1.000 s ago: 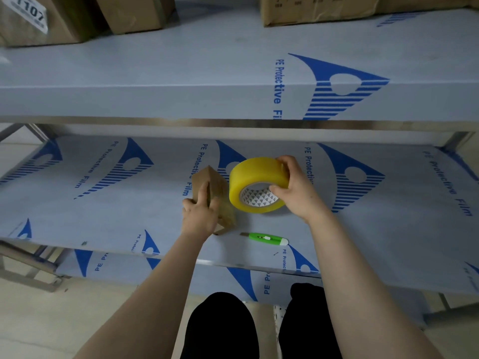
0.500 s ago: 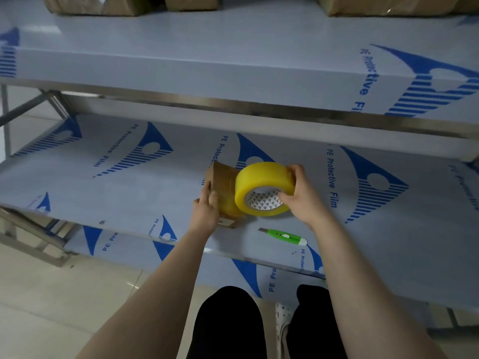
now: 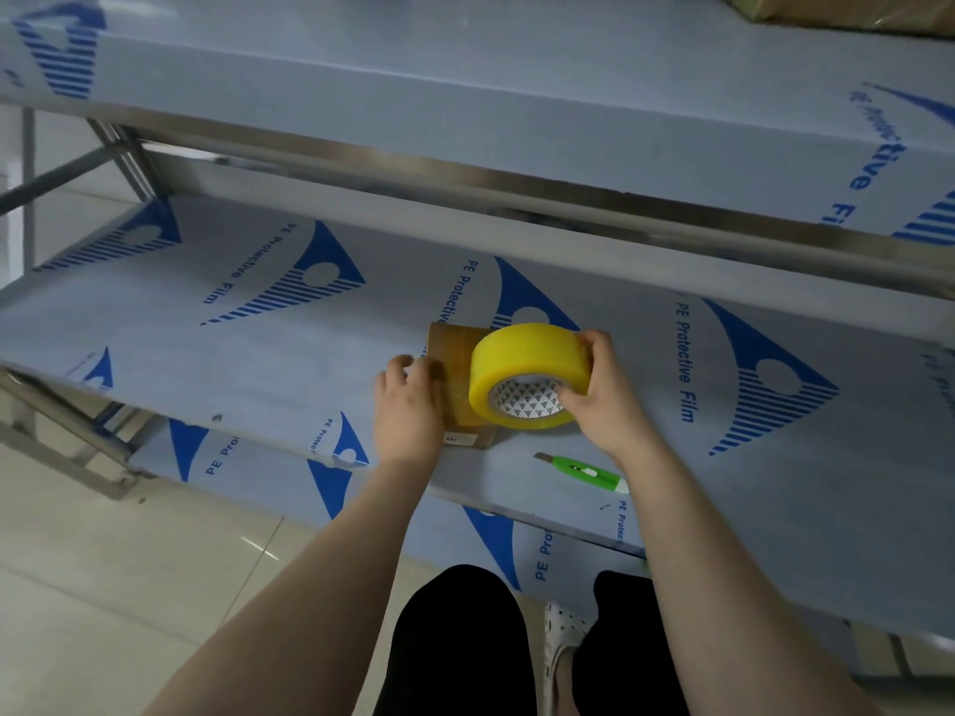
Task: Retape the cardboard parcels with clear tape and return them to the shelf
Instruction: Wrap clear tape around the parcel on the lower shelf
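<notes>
Nearest, at 6 o'clock: person's dark-clad knees [image 3: 455,643] over tiled floor [image 3: 103,586], both forearms reaching fwd. Next out, green box cutter [image 3: 584,471] lies on the lower shelf [image 3: 258,354], approx 5 o'clock of the parcel, clear of both hands. Mid-frame: left hand [image 3: 408,405] lies flat w/ fingers pressed on the near-left face of the small cardboard parcel [image 3: 457,390], pinning it to the shelf; grip is a press, not a wrap. Right hand [image 3: 602,390] is closed round the yellow-looking tape roll [image 3: 529,377], thumb in the core, roll touching the parcel's right side at 3 o'clock. Can't tell if a strip is already stuck down. Farther, 12 o'clock: upper shelf [image 3: 465,95] in blue-printed film; another box [image 3: 837,10] at 1 o'clock. Risks, imo: parcel is light, so pulling tape could drag or tip it if the left hand eases; strip may wrinkle or go on skew; cutter near the shelf edge could get knocked to the floor by the right forearm.
</notes>
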